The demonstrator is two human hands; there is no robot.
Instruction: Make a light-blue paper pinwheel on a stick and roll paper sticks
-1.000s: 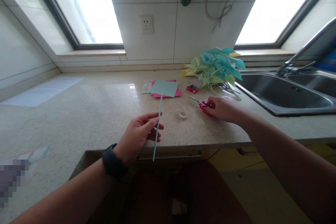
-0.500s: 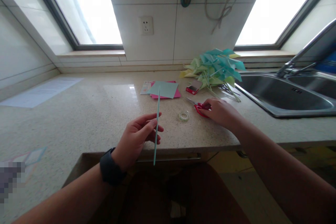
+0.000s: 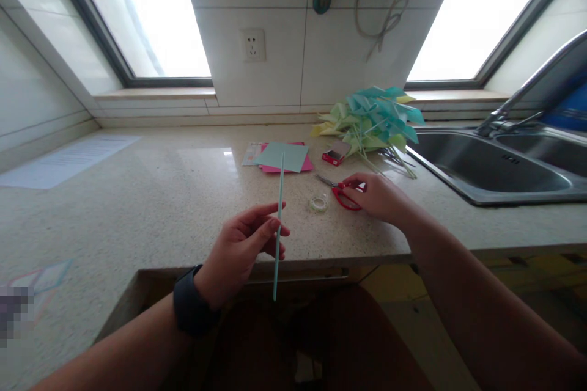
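Nearest, the left hand [image 3: 243,244], with a dark watch [image 3: 190,305] on its wrist, hangs over the front edge of the bench [image 3: 151,195]. Its thumb and fingers pinch a thin pale blue stick [image 3: 277,226] near the middle; the stick stands almost upright, its lower end below the bench edge and its upper end in front of the paper sheets beyond.

A little farther and to the right, the right hand [image 3: 376,195] lies low on the bench, its fingers curled over the red handles of the scissors [image 3: 342,192]. The metal blades point left, away from the hand, and lie flat on the surface. Whether the fingers sit through the handle loops cannot be told.

Just left of the scissors, between the two hands, lies a small roll of clear tape [image 3: 318,203].

Beyond that, a light blue sheet rests on top of pink paper [image 3: 284,157], and to its right sits a small red box [image 3: 334,156] with its lid open. Behind the box is a heap of teal, green and yellow paper pinwheels [image 3: 371,119] on sticks, next to the steel sink [image 3: 481,162] with its tap [image 3: 518,101].

On the far left of the bench lies a white printed sheet [image 3: 68,159]. On the tiled wall at the back are a socket [image 3: 254,44] and a hanging loop of cord [image 3: 380,12], with a bright window either side
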